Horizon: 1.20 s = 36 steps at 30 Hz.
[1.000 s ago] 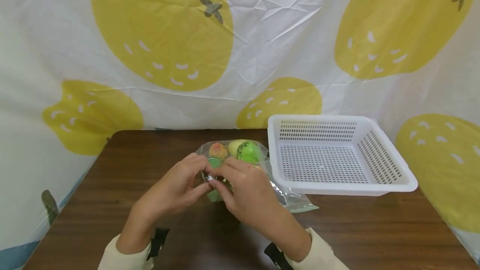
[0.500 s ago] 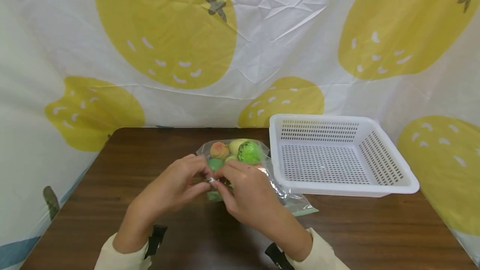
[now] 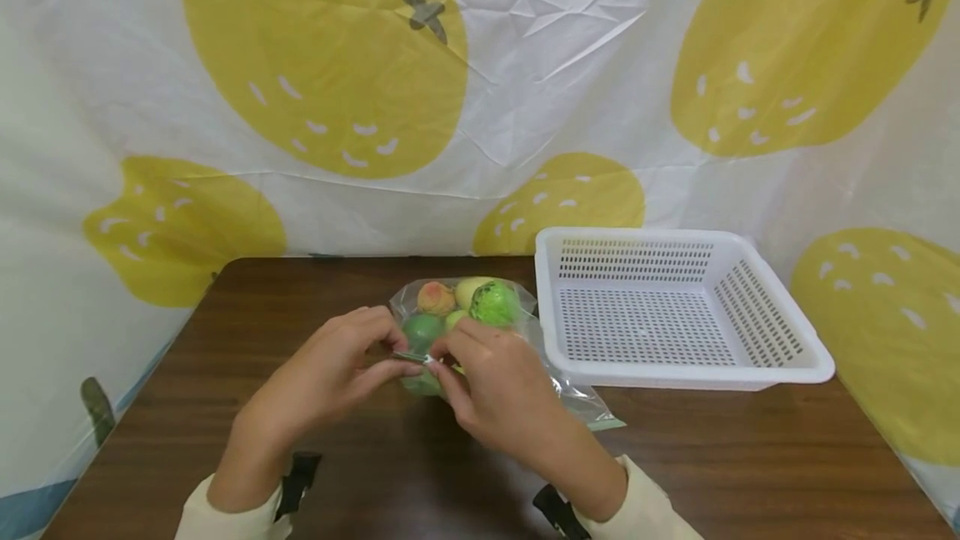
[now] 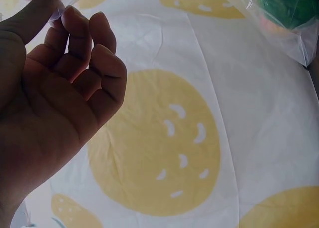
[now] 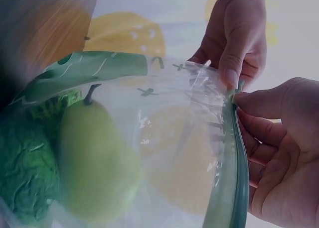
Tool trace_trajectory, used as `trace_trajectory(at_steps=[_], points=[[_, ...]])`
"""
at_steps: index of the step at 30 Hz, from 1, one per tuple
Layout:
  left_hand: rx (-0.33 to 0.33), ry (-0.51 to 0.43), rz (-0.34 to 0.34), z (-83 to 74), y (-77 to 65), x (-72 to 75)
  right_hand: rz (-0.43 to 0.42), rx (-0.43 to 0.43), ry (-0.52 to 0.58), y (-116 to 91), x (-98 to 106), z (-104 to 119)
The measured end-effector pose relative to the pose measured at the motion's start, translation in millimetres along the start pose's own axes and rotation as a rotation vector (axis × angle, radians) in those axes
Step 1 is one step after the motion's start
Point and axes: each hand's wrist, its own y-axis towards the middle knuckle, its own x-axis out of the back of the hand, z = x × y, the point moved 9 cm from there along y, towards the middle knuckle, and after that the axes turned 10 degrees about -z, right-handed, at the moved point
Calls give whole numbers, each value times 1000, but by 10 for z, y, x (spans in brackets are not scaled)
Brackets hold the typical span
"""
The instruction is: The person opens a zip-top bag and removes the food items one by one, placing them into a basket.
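Observation:
A clear zip bag [image 3: 596, 407] with a green sealing strip [image 5: 239, 173] lies in front of me, packed with several fruits and vegetables. Inside show a reddish-orange round fruit [image 3: 436, 298], a crinkled bright green piece [image 3: 495, 303], a dark green one [image 3: 423, 332] and, in the right wrist view, a pear [image 5: 97, 163]. My left hand [image 3: 326, 373] pinches the bag's top edge between thumb and fingers. Just to its right, my right hand [image 3: 498, 377] pinches the same edge, where a small white piece [image 3: 427, 359] shows. The right hand covers part of the bag.
A white perforated plastic basket [image 3: 795, 375] stands right of the bag, close to it. Both sit on a dark brown wooden table [image 3: 225, 340]. Behind hangs a white cloth [image 3: 510, 107] printed with yellow fruit.
My left hand has slid left along the bag's edge, away from the right hand, so a short stretch of the edge now shows between them. The right hand stays nearly in place.

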Motion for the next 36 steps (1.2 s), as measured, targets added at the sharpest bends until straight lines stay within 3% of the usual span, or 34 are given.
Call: trace_trajectory(at_steps=[9, 20, 36], points=[[14, 32, -19, 18, -11, 108, 28, -2, -44, 1, -8, -34], [86, 27, -20, 104, -40, 202, 64, -32, -62, -16, -13, -87], [56, 48, -66, 139, -77, 356, 66, -43, -81, -9, 6, -184]])
